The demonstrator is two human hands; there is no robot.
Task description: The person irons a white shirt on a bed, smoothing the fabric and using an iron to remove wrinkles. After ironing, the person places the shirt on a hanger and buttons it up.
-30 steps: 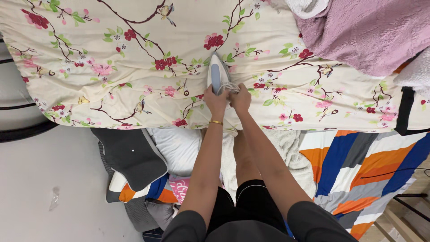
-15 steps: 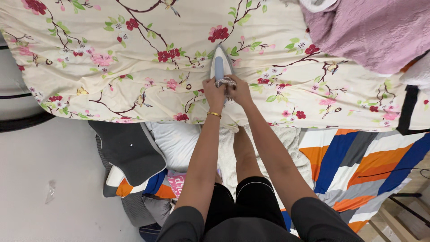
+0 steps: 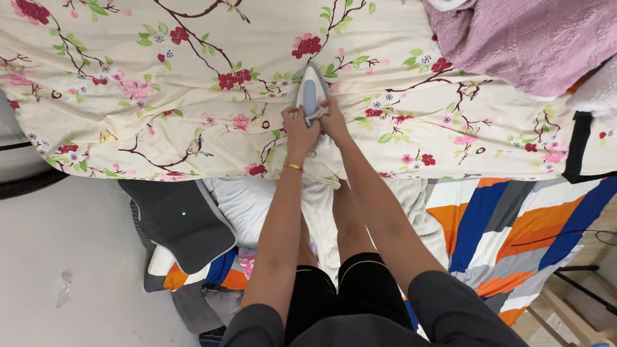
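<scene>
The steam iron rests soleplate down on the cream floral sheet, tip pointing away from the person. The left hand is closed on the rear of the iron's handle. The right hand is closed just beside it, apparently pinching the braided cord. A pink blanket lies right of the iron, and a striped blanket lies nearer the person.

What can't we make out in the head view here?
- Rear of the iron and its handle: covered by the left hand and right hand.
- Iron soleplate: pressed face down on the floral sheet.
- Purple blanket: cut off by the top edge.
</scene>
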